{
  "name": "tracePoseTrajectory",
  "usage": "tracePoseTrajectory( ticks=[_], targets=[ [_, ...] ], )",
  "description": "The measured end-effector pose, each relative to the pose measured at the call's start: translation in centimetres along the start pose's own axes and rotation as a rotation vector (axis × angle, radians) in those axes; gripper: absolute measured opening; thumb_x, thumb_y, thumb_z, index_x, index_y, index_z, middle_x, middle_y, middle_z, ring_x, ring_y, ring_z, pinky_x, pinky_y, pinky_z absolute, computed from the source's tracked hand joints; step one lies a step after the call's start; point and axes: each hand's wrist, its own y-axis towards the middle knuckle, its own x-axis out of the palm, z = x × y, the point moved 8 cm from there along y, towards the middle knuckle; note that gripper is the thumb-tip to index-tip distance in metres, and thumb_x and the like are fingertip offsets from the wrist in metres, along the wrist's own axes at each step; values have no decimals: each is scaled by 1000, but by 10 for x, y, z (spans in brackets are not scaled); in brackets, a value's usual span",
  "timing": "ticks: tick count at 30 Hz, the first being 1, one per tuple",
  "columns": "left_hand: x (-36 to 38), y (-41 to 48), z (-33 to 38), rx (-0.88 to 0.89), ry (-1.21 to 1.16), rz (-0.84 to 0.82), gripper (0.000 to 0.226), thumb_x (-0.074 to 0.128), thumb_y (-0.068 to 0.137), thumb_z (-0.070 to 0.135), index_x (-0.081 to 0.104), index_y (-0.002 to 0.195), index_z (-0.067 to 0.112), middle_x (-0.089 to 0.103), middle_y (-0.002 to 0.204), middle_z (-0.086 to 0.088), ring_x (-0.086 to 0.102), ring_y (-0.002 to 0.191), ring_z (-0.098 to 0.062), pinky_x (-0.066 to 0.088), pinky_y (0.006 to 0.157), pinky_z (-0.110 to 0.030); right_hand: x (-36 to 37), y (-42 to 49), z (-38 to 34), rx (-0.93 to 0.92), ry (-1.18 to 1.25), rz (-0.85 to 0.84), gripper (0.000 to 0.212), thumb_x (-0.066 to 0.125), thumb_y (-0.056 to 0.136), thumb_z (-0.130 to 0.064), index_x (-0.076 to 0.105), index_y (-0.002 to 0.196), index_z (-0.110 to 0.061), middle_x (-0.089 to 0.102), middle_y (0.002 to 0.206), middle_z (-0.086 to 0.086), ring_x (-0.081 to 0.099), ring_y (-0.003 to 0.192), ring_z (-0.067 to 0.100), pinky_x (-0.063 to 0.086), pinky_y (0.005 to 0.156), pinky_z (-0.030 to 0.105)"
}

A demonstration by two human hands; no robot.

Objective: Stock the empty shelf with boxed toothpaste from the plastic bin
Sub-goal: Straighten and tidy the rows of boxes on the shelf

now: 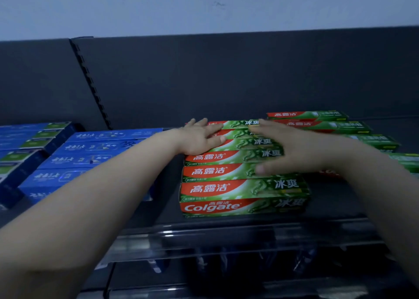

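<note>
While both bare arms reach forward over a dark shelf [335, 199], the two hands lie flat on a row of green and red Colgate toothpaste boxes [240, 188]. The left hand [200, 137] rests palm down on the left ends of the farther boxes, fingers straight and close together, gripping nothing. The right hand [297, 150] spreads wide over the right ends of the same boxes, fingers extended toward the left hand and thumb nearest the person. It is blurred, so whether it presses the cardboard or hovers just above cannot be told. The boxes lie side by side, running from beneath the hands toward the person, the nearest one showing its front face. Beyond and to the right of the right hand sits a second group of green boxes [317, 122]. Left of the left forearm lie rows of blue boxes [95, 146]. Below the wrists, nearer the person, a clear plastic rail [226, 238] edges the shelf. Behind both hands rises a dark back panel [226, 76].
</note>
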Motion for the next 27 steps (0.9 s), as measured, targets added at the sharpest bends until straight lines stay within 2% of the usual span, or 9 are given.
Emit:
tracePoseTrajectory(
  ticks=[3, 6, 8, 17, 19, 21, 22, 25, 27],
  targets=[
    [-1, -7, 6, -10, 22, -29, 68, 22, 89, 69, 4, 149, 43, -2, 160, -5, -6, 145, -36, 3, 116, -53, 36, -34, 0, -37, -86, -89, 118, 64, 50, -78, 0, 145, -52, -15, 154, -24, -7, 143, 1, 9, 118, 30],
    [-3, -9, 7, -3, 34, -39, 66, 23, 91, 67, 5, 150, 42, 0, 160, -5, -4, 146, -36, 5, 115, -53, 51, -32, 3, -88, -115, 28, 102, 68, 72, -61, 0, 147, -48, -16, 156, -18, -15, 142, 2, 4, 118, 29],
    [-4, -10, 7, 4, 41, -44, 66, 24, 91, 66, 5, 149, 42, 1, 160, -5, -2, 146, -35, 6, 115, -52, 53, -30, 4, -95, -108, 68, 96, 65, 78, -57, 0, 148, -45, -15, 157, -15, -16, 143, 4, 1, 116, 27],
    [-5, -15, 9, 34, 36, -62, 63, 25, 92, 64, 7, 149, 43, 1, 160, -4, 1, 146, -33, 7, 116, -53, 56, -25, -3, -85, -95, 87, 92, 64, 81, -54, 2, 148, -43, -10, 159, -8, -14, 145, 11, 3, 119, 34],
    [-6, -16, 9, 27, 53, -77, 68, 23, 88, 71, 7, 149, 43, 3, 160, -4, 1, 146, -33, 7, 117, -54, 55, -29, -6, -93, -97, 101, 91, 64, 81, -55, 4, 148, -43, -9, 159, -10, -13, 144, 9, 2, 119, 32],
    [-13, -10, 16, 47, 101, -19, 85, 16, 74, 86, 10, 148, 44, 9, 160, -4, 2, 146, -34, 7, 116, -57, 45, -41, -4, -109, -41, 183, 88, 61, 81, -57, 6, 148, -43, -5, 158, -14, -10, 144, 5, 1, 118, 29],
    [-20, -8, 27, 76, 117, 51, 87, 17, 74, 86, 12, 149, 41, 11, 159, -5, 2, 146, -34, 8, 116, -56, 33, -50, 2, -117, 0, 278, 85, 60, 82, -56, 10, 149, -42, -1, 158, -14, -7, 145, 5, 2, 118, 28],
    [-35, -24, 103, 285, 102, 278, 69, 40, 93, 57, 15, 151, 28, 14, 158, -9, 8, 146, -31, 11, 119, -42, -8, -82, 51, -41, 18, 596, 71, 64, 86, -41, 29, 147, -30, 20, 157, 0, 13, 145, 14, 9, 116, 27],
    [-30, -38, 160, 428, 96, 305, 73, 51, 92, 48, 16, 151, 23, 19, 157, -7, 17, 144, -25, 17, 116, -33, -25, -103, 106, 141, -22, 671, 73, 68, 82, -39, 34, 145, -25, 26, 155, 6, 20, 144, 20, 13, 115, 28]
  ],
)
